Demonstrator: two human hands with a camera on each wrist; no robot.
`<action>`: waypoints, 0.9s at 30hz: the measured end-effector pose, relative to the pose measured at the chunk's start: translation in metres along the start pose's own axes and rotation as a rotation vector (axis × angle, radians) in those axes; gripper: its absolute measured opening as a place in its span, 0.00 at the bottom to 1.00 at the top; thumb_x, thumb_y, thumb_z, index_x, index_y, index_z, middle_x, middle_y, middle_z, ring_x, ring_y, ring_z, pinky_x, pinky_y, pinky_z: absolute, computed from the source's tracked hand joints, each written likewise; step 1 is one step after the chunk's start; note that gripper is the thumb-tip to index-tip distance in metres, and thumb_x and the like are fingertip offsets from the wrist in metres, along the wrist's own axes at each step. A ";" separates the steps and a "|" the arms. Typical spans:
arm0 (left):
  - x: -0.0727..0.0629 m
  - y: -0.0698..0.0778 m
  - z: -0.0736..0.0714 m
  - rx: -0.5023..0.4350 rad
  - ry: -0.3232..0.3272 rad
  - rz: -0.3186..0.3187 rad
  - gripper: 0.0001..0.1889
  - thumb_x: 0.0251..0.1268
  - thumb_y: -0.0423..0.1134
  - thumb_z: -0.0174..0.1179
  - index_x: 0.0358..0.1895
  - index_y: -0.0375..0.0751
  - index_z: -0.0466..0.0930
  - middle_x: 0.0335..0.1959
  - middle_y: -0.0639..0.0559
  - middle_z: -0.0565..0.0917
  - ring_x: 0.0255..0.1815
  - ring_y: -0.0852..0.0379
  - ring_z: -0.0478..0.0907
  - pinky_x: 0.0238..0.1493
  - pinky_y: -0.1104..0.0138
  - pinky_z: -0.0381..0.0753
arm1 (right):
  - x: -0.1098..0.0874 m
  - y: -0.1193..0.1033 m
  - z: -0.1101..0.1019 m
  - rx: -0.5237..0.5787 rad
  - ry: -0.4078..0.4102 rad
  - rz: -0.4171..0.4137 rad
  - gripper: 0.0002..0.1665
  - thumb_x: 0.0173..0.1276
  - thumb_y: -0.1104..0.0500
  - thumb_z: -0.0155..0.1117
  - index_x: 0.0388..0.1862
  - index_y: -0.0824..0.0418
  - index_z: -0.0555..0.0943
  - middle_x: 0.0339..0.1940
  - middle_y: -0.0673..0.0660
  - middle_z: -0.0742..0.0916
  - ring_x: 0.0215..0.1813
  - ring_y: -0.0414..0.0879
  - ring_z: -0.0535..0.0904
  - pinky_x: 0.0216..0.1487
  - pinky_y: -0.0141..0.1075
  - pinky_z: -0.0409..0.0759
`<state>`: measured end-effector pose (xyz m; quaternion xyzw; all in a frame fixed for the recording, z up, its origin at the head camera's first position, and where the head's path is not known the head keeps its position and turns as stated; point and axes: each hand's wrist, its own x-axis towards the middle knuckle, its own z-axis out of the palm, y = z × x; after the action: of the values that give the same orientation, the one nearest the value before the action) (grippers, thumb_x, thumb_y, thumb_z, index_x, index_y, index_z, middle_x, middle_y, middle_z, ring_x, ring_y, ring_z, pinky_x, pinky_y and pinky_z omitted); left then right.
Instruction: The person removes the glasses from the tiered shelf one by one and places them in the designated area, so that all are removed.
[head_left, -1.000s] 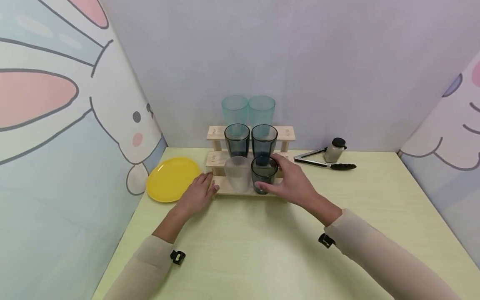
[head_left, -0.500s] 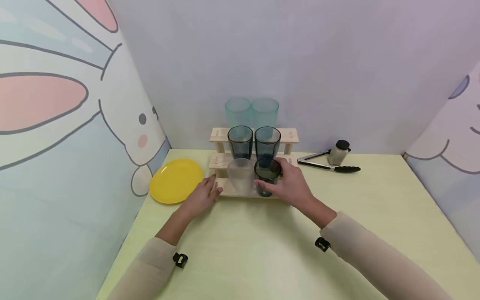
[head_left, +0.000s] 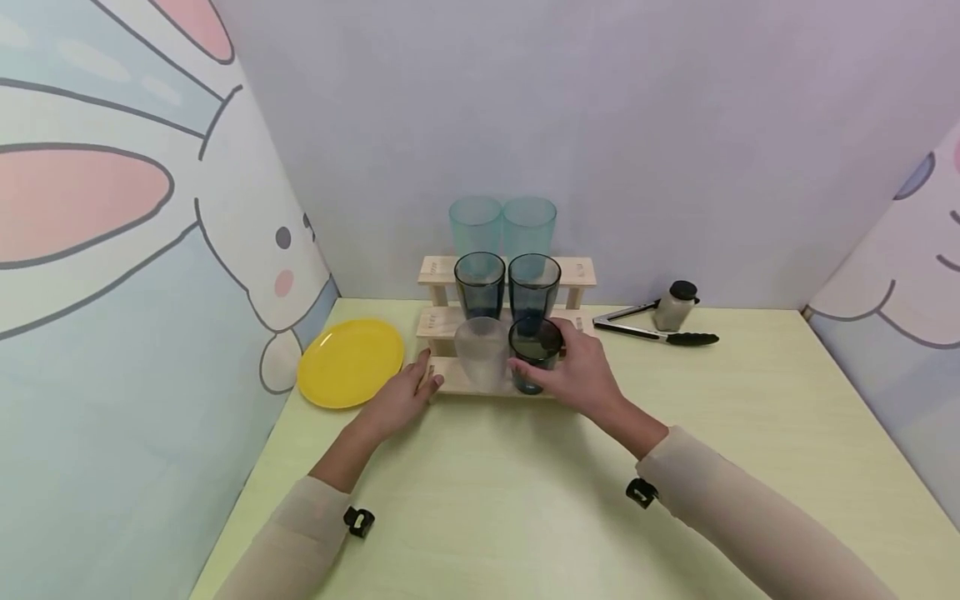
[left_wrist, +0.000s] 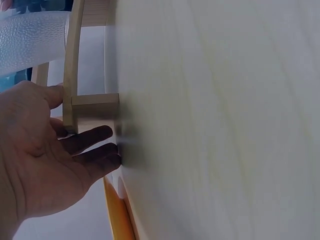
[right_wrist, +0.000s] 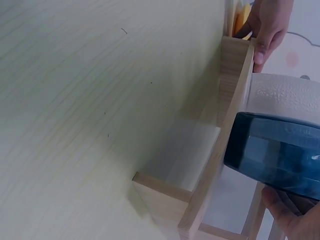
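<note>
A three-step wooden rack (head_left: 453, 379) holds pairs of cups. My right hand (head_left: 585, 371) grips a dark blue-grey cup (right_wrist: 275, 152) at the right of the lowest step, thumb in front and fingers on its far side. The cup stands upright, its base at the board. Beside it on the left is a clear frosted cup (head_left: 480, 354) with a pebbled surface. My left hand (head_left: 397, 398) holds the left end of the lowest board, thumb and index finger about it; in the left wrist view its other fingers reach past the rack's leg.
Two dark cups (head_left: 480, 287) occupy the middle step, two pale teal cups (head_left: 476, 225) the top one, near the back wall. A yellow plate (head_left: 350, 364) lies left of the rack. Tongs (head_left: 637, 329) and a black-capped jar (head_left: 675, 306) are at the right.
The view has shifted slightly, so everything sits a little further right and lower. Both hands keep their holds, and the cups stay in their places on the rack.
</note>
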<state>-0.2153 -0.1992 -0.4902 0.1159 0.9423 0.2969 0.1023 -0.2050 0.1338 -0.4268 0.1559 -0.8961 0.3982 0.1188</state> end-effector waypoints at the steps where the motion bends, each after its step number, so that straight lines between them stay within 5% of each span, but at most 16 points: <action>1: 0.000 0.000 0.000 -0.002 -0.002 0.001 0.44 0.92 0.61 0.45 0.91 0.34 0.45 0.88 0.32 0.62 0.89 0.33 0.62 0.87 0.39 0.63 | 0.000 0.001 -0.001 0.002 0.002 -0.003 0.43 0.64 0.39 0.87 0.68 0.60 0.81 0.50 0.58 0.93 0.38 0.48 0.83 0.38 0.40 0.80; 9: -0.001 0.000 -0.001 0.015 -0.002 0.008 0.44 0.92 0.62 0.44 0.91 0.34 0.44 0.88 0.33 0.63 0.89 0.33 0.62 0.87 0.39 0.63 | -0.004 0.012 -0.013 0.019 0.026 -0.036 0.42 0.62 0.43 0.88 0.69 0.60 0.82 0.52 0.58 0.93 0.40 0.49 0.86 0.41 0.43 0.83; 17: 0.000 -0.002 -0.001 0.027 -0.002 0.032 0.44 0.92 0.62 0.43 0.91 0.32 0.45 0.86 0.31 0.67 0.87 0.33 0.66 0.85 0.40 0.67 | -0.008 0.034 -0.039 0.122 -0.006 0.077 0.46 0.66 0.46 0.87 0.78 0.55 0.78 0.66 0.60 0.90 0.64 0.59 0.87 0.65 0.63 0.85; 20: 0.001 -0.002 -0.001 0.026 -0.005 0.038 0.43 0.93 0.61 0.43 0.91 0.31 0.45 0.86 0.31 0.67 0.86 0.33 0.67 0.85 0.40 0.67 | -0.010 0.045 -0.052 0.135 -0.025 0.131 0.47 0.67 0.44 0.86 0.81 0.53 0.76 0.69 0.60 0.88 0.67 0.59 0.86 0.65 0.56 0.85; 27: 0.001 -0.001 -0.002 0.025 -0.009 0.041 0.44 0.93 0.60 0.43 0.91 0.30 0.44 0.86 0.30 0.66 0.87 0.32 0.66 0.85 0.39 0.66 | -0.019 0.070 -0.077 0.136 -0.001 0.154 0.43 0.68 0.48 0.85 0.78 0.54 0.78 0.69 0.61 0.87 0.65 0.57 0.86 0.53 0.19 0.79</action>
<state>-0.2166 -0.2006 -0.4888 0.1381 0.9429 0.2864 0.0990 -0.2071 0.2392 -0.4305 0.0943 -0.8765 0.4658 0.0767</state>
